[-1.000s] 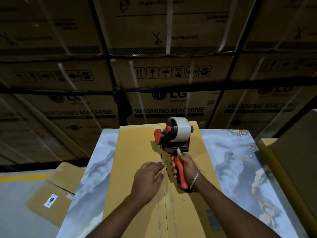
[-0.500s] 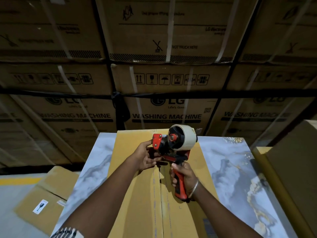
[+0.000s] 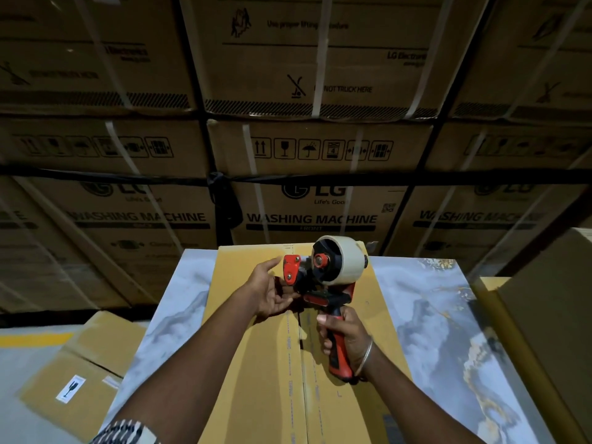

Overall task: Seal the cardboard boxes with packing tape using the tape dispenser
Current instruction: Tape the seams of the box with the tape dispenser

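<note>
Behind everything rises the wall of strapped washing-machine cartons (image 3: 307, 149); in front of it lies the marbled table (image 3: 448, 315), and on that table the flat cardboard box (image 3: 256, 379) I am sealing, its centre seam (image 3: 299, 363) running away from me toward the far edge; the seam shows dotted lines on both sides, but I cannot tell whether tape already covers it, so I judge this box unfinished at best. More boxes wait: one on the floor to my left (image 3: 83, 379) and another at the right edge (image 3: 551, 315); so most of the job seems to be left. The tape dispenser (image 3: 323, 277) hangs over the far end of the seam, lifted off the cardboard; my right hand (image 3: 347, 341) is wrapped tight round its red handle; my left hand (image 3: 269, 290) is spread, palm up, fingers reaching under the red nose, perhaps for the loose tape end, gripping nothing that I can see.
</note>
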Demonstrator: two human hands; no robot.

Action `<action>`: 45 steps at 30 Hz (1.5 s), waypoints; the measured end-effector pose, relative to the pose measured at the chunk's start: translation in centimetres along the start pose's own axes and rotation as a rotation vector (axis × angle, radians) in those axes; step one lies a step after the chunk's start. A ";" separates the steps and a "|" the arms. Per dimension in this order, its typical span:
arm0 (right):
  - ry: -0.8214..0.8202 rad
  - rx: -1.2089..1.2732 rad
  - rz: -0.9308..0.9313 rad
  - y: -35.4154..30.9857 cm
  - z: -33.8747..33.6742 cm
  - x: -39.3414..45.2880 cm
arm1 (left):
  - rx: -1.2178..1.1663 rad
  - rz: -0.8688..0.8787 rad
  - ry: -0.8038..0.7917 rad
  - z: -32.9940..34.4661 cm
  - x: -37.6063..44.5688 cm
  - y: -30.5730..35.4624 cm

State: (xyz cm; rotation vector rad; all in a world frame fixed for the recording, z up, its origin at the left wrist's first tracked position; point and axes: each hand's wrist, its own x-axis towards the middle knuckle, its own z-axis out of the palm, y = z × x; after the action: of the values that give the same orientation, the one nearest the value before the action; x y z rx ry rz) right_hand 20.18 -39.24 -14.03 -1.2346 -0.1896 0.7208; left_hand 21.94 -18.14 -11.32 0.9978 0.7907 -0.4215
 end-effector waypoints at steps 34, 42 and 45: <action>0.374 -0.153 0.048 -1.0 4.1 5.5 | 1.081 0.671 0.342 2.4 9.3 11.3; 0.364 -0.190 0.093 -1.7 5.0 6.2 | 1.027 0.604 0.362 2.0 10.3 11.1; 0.364 -0.178 0.109 -1.8 5.1 6.5 | 0.938 0.586 0.379 1.6 11.0 11.1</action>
State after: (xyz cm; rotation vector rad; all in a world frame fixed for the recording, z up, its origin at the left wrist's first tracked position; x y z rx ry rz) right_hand 23.31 -31.65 -12.17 -1.5330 0.1177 0.5685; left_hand 36.98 -13.65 -12.67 2.1610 0.5754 -0.0636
